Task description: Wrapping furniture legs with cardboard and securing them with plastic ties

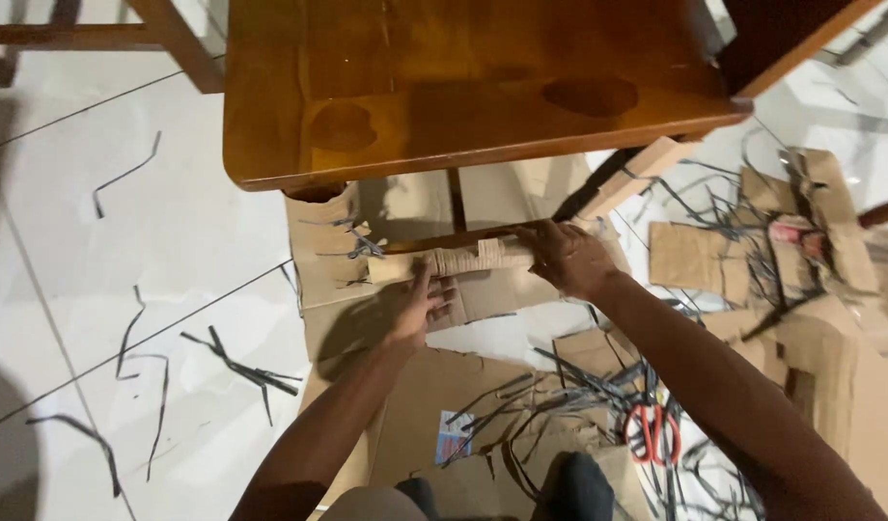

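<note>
- A rolled strip of tan corrugated cardboard (468, 259) lies crosswise below the front edge of the glossy brown wooden chair seat (444, 87), over flat cardboard sheets on the floor.
- The left hand (420, 307) lies under the left part of the roll, palm towards the floor; its fingers (442, 289) are spread and loose, their tips touching the roll's lower side and the sheet below rather than closing round anything.
- The right hand (568, 259) sits at the roll's right end; its fingers (533, 236) curl over the top of the roll and grip it, the thumb side hidden behind the cardboard.
- The roll thus spans between the two hands, its left end just past the left fingertips.
- Flat brown cardboard pieces (695, 256) lie scattered to the right and beneath the arms, on the pale tiled floor (174, 241).
- Thin dark strips (239, 367) litter the tiles on the left and pile up thickly near the right forearm.
- A pair of red-handled scissors (652, 434) lies among the strips, just below the right forearm.
- A small blue and white printed card (454, 434) rests on the cardboard between the forearms.
</note>
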